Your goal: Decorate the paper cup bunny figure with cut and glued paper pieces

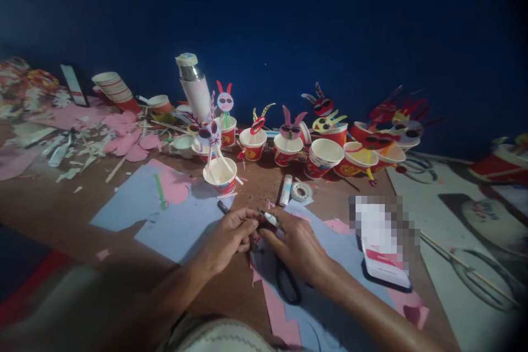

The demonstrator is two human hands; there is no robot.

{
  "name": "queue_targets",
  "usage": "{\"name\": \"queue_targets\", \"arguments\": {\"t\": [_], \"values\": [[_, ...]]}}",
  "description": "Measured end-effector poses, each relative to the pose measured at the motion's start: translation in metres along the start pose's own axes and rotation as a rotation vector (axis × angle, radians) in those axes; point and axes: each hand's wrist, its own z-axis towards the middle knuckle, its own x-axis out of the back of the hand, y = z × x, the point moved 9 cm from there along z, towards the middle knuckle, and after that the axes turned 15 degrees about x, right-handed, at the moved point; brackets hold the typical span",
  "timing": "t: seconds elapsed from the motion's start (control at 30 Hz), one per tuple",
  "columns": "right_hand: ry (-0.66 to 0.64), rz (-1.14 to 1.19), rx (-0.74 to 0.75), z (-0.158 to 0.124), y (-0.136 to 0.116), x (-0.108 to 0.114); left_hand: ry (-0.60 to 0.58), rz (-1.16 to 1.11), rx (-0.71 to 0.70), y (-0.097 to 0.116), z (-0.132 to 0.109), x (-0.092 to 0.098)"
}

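Note:
Low over the table's front, my right hand [295, 239] grips a white marker [270, 219] with a dark tip pointing toward my left hand. My left hand [235, 231] is closed in a pinch, its fingertips close to the marker's tip. What it pinches, if anything, is too small and shadowed to make out. Beneath my right hand lies a pair of scissors, its black handle [287, 281] showing over blue paper [325, 280]. A small dark cap-like piece [223, 207] rests beyond my left hand, beside another blue sheet [181, 231].
Paper cups with paper faces, including one nearby cup [220, 176], line the back. A glue stick [285, 190], a tape roll [301, 192] and a phone [385, 264] lie around my hands. Left are pink cutouts [127, 143] and scraps; a flask [196, 91] stands behind.

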Motion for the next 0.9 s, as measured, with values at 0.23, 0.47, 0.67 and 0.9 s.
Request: {"name": "queue_targets", "arguments": {"t": [0.23, 0.47, 0.67, 0.9], "values": [[-0.041, -0.212, -0.116, 0.004, 0.037, 0.012, 0.002, -0.206, -0.001, 0.004, -0.014, 0.021], [0.12, -0.103, 0.033, 0.007, 0.02, 0.044, -0.243, -0.468, 0.201, -0.014, -0.009, -0.008], [0.016, -0.007, 0.023, -0.006, 0.007, 0.035, -0.361, -0.436, 0.231, -0.018, -0.001, -0.039], [-0.123, -0.103, -0.019, -0.024, 0.01, 0.011, -0.4, -0.469, 0.257, -0.021, 0.005, -0.056]]}}
